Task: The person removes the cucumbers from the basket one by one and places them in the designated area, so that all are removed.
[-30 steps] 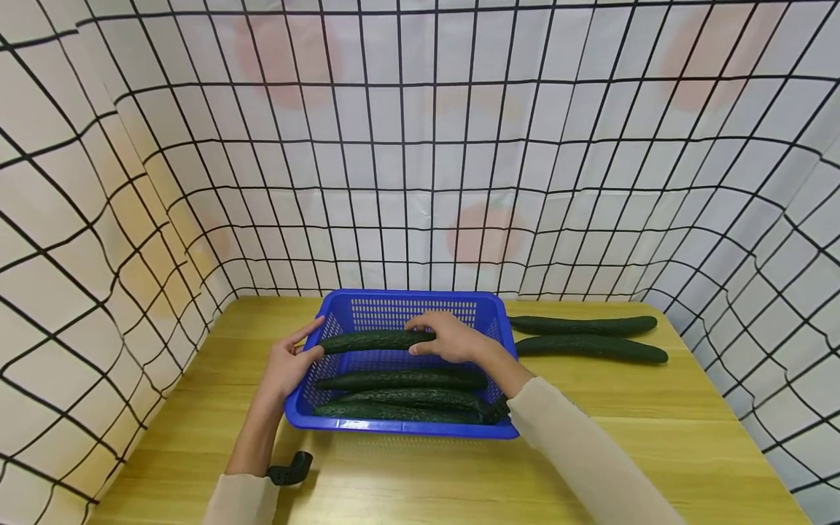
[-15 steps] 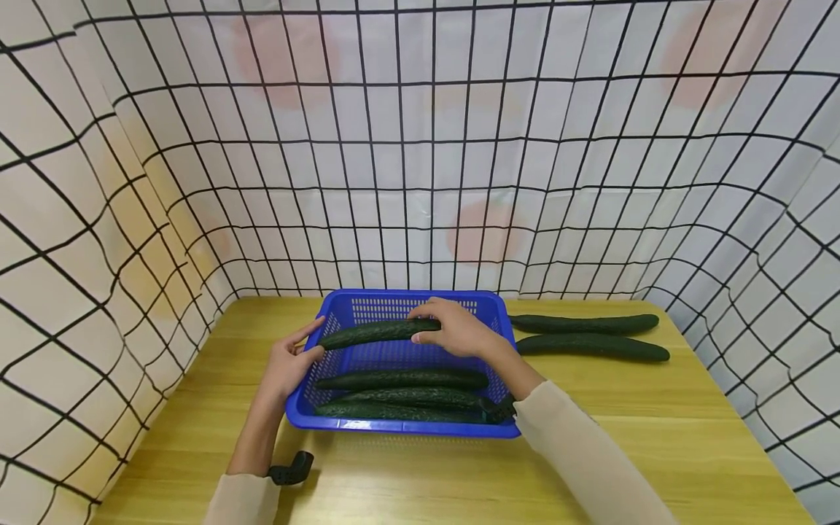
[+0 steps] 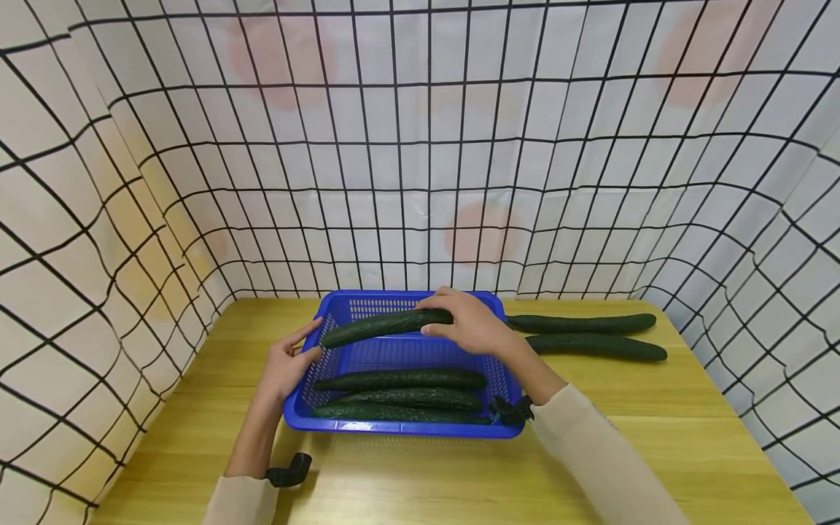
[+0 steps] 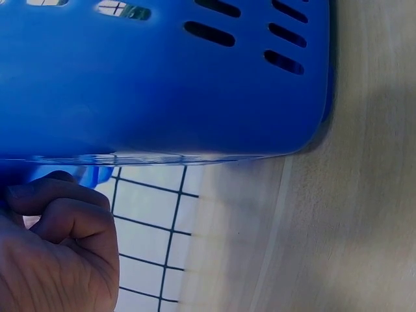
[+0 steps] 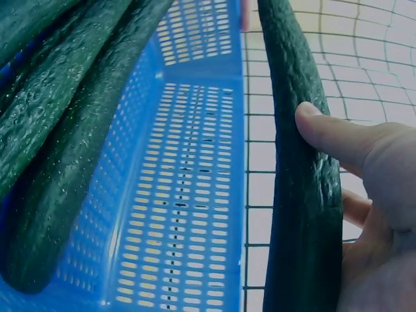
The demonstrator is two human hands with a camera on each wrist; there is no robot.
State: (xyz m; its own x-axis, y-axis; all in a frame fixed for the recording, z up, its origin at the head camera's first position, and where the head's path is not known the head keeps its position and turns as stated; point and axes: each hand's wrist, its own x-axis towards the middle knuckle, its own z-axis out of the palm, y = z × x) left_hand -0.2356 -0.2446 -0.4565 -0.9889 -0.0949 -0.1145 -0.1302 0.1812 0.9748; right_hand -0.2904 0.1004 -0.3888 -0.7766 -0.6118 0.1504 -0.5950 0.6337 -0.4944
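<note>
A cucumber (image 3: 377, 328) is pinched in my right hand (image 3: 469, 324) near its right end, which is raised higher than its left end. In the right wrist view the thumb presses on the cucumber's (image 5: 302, 169) near side, with the other fingers behind it. My left hand (image 3: 286, 368) grips the left rim of a blue plastic basket (image 3: 407, 429); in the left wrist view its fingers (image 4: 71, 221) curl under the rim. Three cucumbers (image 3: 400, 379) lie side by side along the front of the basket.
Two more cucumbers (image 3: 584, 324) lie on the wooden table (image 3: 590, 467), right of the basket. Black wire mesh (image 3: 429, 186) stands behind and along both sides of the table, with white sheeting beyond it.
My right hand has moved up and to the right, carrying the cucumber and lifting its right end. The left hand stays at the basket's left rim.
</note>
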